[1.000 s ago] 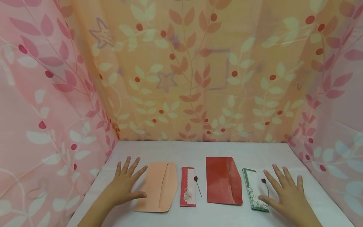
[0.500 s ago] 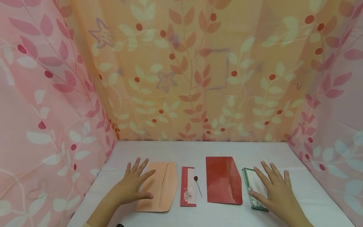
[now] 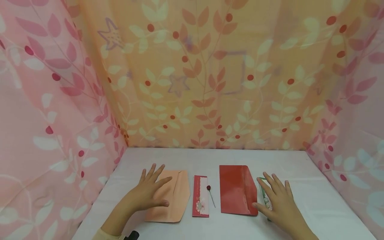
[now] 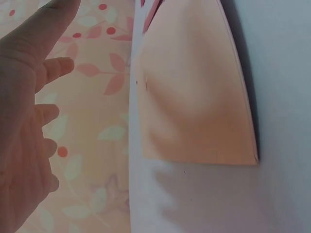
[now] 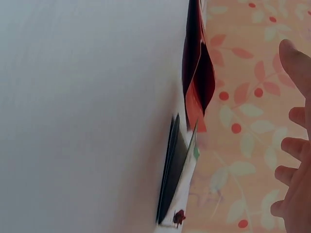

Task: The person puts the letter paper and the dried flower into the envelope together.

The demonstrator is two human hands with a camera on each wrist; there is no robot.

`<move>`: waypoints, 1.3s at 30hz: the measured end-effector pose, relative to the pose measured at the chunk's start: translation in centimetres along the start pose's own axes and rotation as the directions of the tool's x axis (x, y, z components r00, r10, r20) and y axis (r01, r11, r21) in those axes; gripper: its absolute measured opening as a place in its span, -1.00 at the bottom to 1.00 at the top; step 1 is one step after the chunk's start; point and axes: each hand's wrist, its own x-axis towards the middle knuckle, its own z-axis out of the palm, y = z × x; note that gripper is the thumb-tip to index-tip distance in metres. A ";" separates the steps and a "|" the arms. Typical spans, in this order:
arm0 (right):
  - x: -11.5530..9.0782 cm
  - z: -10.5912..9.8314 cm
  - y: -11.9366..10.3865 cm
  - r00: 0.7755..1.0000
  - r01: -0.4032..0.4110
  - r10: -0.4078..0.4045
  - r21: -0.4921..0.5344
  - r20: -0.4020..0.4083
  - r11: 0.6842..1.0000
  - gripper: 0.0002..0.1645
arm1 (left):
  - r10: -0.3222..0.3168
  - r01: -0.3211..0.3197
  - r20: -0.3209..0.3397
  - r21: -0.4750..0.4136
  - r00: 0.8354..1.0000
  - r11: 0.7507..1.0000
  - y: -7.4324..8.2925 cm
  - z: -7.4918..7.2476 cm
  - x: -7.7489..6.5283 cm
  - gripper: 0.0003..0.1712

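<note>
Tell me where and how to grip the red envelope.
Probably best by the flap of the red envelope, pinched with the right hand coming from the right. The flap points that way, and the right wrist view shows the layers parted at that end, leaving an edge to catch.

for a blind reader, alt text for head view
A person's left hand hovers over a peach envelope, the right hand over a green-edged card; between them lie a red-and-pink card, red flower and red envelope.
</note>
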 end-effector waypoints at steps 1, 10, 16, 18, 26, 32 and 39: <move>0.1 0.2 -0.3 1.000 -0.007 0.007 0.005 0.008 1.000 0.11 | 0.001 -0.001 0.004 -0.006 1.000 1.000 0.1 -0.1 0.1 0.05; 1.5 1.8 -3.3 1.000 -0.012 0.012 0.089 0.005 0.996 0.10 | 0.025 -0.025 -0.004 -0.039 1.000 0.999 0.6 0.2 0.9 0.07; 2.0 3.6 -5.0 1.000 -0.016 0.013 0.139 0.022 0.990 0.04 | 0.029 -0.028 0.008 -0.069 1.000 0.997 0.8 0.4 1.2 0.06; 2.2 4.0 -5.7 0.999 -0.027 0.022 0.148 0.035 0.989 0.02 | 0.034 -0.032 0.012 -0.076 0.999 0.997 0.9 0.5 1.3 0.06; 3.4 5.2 -8.2 0.990 -0.062 0.036 0.198 0.134 0.978 0.03 | 0.055 -0.052 0.024 -0.105 0.998 0.993 1.3 0.8 1.5 0.02; 4.6 6.1 -10.3 0.978 -0.080 0.036 0.210 0.206 0.974 -0.01 | 0.067 -0.064 0.026 -0.104 0.997 0.992 1.0 1.6 1.6 0.01; 5.8 6.8 -12.7 0.984 -0.018 -0.023 0.227 0.177 0.974 -0.10 | 0.080 -0.077 0.023 -0.125 0.997 0.989 0.9 2.1 1.8 0.00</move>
